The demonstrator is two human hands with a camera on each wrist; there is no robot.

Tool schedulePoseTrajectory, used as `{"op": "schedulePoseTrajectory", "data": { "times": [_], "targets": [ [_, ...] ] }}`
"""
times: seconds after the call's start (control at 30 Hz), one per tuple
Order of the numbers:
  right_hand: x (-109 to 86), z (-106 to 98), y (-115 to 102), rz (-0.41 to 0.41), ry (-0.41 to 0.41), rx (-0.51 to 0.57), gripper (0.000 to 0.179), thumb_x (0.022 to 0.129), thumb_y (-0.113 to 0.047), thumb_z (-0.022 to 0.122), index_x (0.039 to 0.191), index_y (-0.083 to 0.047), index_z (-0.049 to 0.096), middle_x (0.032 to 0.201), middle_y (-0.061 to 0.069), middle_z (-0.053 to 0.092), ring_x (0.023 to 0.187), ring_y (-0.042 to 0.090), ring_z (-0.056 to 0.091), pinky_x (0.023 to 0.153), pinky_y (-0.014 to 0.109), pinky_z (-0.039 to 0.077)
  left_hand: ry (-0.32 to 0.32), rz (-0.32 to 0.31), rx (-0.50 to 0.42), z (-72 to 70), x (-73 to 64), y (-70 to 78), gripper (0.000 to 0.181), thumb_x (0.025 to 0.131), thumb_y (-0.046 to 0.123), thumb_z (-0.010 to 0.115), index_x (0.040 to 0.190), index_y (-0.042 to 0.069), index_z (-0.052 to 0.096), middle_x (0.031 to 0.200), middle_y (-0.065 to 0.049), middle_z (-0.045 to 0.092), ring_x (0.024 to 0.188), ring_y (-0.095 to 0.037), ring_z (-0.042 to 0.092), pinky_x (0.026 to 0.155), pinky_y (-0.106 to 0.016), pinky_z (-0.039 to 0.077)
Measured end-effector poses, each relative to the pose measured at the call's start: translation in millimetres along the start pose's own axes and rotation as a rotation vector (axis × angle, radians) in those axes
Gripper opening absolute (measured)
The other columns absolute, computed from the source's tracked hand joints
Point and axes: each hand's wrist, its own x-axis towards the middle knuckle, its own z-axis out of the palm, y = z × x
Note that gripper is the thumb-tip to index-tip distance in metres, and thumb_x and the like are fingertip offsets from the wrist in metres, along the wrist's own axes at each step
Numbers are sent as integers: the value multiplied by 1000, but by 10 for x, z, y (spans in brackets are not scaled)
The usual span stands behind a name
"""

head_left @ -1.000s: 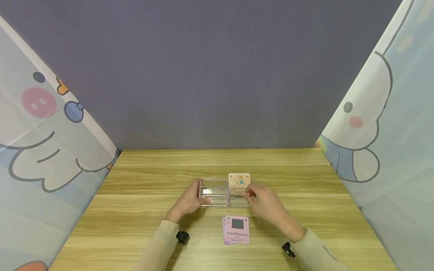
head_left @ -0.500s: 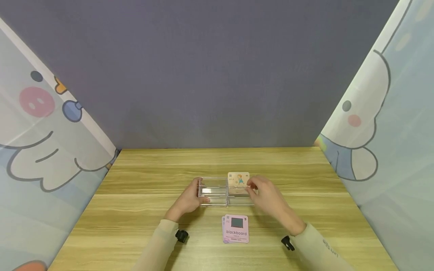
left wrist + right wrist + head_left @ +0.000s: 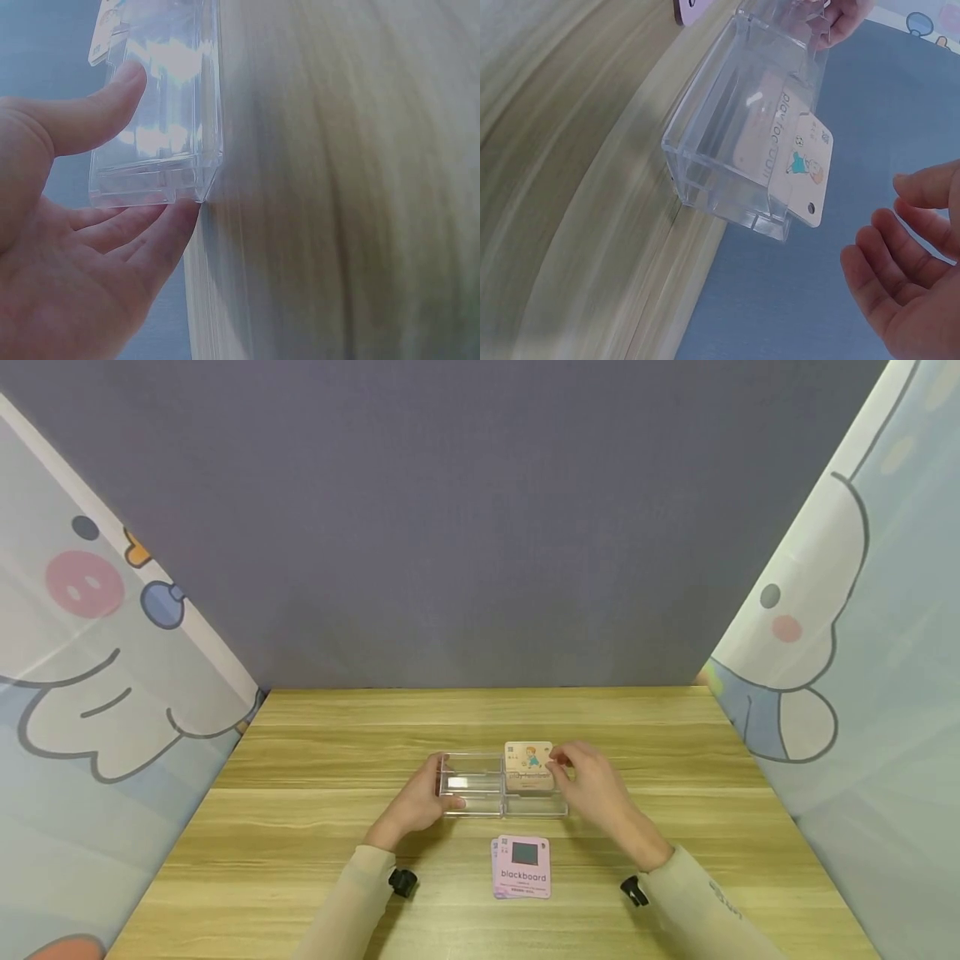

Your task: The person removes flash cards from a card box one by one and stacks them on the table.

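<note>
A clear plastic card holder (image 3: 472,762) with two columns of slots stands on the table. My left hand (image 3: 416,802) grips its left end; in the left wrist view the thumb lies across the front of the holder (image 3: 150,157) and the fingers are at its end wall. A cream "play football" card (image 3: 528,756) stands in the upper right slot, its top half above the clear front. Close beside the card's right edge is my right hand (image 3: 596,789). In the right wrist view that hand (image 3: 911,262) is apart from the card (image 3: 806,165), fingers loosely curled around nothing.
Pink cards lie overlapped in front of the holder, the top one a "blackboard" card (image 3: 523,881). Beneath everything is a wood-grain table (image 3: 337,743), backed by a dark grey panel (image 3: 480,527). Cartoon-printed curtains (image 3: 892,693) hang on both sides.
The right hand has let go of the football card and drawn slightly to the right of it. The card has sunk into the upper right slot. The left hand keeps its grip.
</note>
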Motion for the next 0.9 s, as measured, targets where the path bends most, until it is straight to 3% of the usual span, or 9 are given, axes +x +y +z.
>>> {"op": "schedulePoseTrajectory", "data": {
  "times": [0.6,0.9],
  "targets": [
    [143,13,58,-29,9,4,14,90,-9,77,102,-4,71,97,5,67,90,21,62,73,37,56,-4,-5,-7,1,-10,14,86,88,20,81,153,-3,29,136,-17,55,123,-38,56,106,-54,46],
    [208,30,64,-39,1,0,18,90,-9,77,105,-1,72,100,8,69,95,26,64,81,41,57,-2,0,-5,-3,-14,4,86,88,20,81,153,-4,30,136,-17,55,122,-38,57,106,-54,47]
  ]
}}
